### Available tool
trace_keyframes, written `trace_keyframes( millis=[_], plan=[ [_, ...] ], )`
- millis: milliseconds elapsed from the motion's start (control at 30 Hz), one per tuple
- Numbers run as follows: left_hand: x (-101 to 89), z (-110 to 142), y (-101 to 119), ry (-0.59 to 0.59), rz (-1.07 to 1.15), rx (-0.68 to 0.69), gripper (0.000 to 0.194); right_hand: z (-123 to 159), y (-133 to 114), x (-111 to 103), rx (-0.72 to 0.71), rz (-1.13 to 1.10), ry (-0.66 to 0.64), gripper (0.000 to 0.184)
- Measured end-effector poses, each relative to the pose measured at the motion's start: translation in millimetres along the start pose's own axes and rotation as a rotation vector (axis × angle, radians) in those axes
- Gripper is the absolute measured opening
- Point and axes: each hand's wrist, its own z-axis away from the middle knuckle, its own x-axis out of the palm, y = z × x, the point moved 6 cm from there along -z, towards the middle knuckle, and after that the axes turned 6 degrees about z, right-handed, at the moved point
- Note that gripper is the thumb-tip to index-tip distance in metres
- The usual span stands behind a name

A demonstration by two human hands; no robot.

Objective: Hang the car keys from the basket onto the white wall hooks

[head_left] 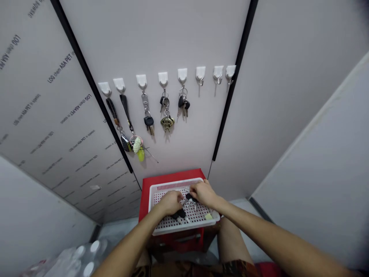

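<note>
Both hands are inside a shallow white plastic basket (161, 231) with a perforated bottom. My right hand (203, 192) pinches a bunch of keys (190, 197) with black heads, near the basket's far right part. Close by on the left, my left hand (172, 202) is curled, its fingertips toward that bunch; what they hold, if anything, is hidden. More black-headed keys (181, 213) lie on the basket bottom just below my left hand. A small pale yellow piece (208, 216) lies in the near right corner.
The basket stands on a red surface (145, 192) against a grey wall panel. Above it runs a row of white hooks: several carry key bunches (149, 121), while three on the right, such as this hook (200, 73), hold nothing. Clear bottles (86, 254) stand at lower left.
</note>
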Motion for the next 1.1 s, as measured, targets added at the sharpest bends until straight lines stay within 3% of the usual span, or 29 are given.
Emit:
trace_keyframes(
  millis=[167,300,467,633,767,1000,1100],
  plan=[
    [-10.4,-2,10,0.236,0.144,0.034,0.043,-2,5,-13,0.086,-0.257,0.125,0.021],
    [-31.1,0,25,0.394,0.245,0.134,0.047,-3,8,-37,0.047,-0.605,0.189,0.017],
    [-49.5,-4,50,0.37,0.404,0.261,0.036,-6,6,-72,-0.021,-0.926,0.184,0.017],
    [-69.3,-14,67,0.411,0.578,0.236,0.024,-10,13,-107,-0.025,-0.972,0.285,0.016],
    [-103.5,-21,91,0.522,0.625,0.293,0.024,-15,28,-156,-0.025,-0.939,0.481,0.016],
    [-187.5,-12,160,0.778,0.566,0.524,0.036,-29,38,-272,-0.119,-0.87,0.858,0.016],
    [-214.1,-11,179,0.837,0.475,0.549,0.038,-45,43,-301,-0.113,-0.81,0.964,0.012]
  ],
)
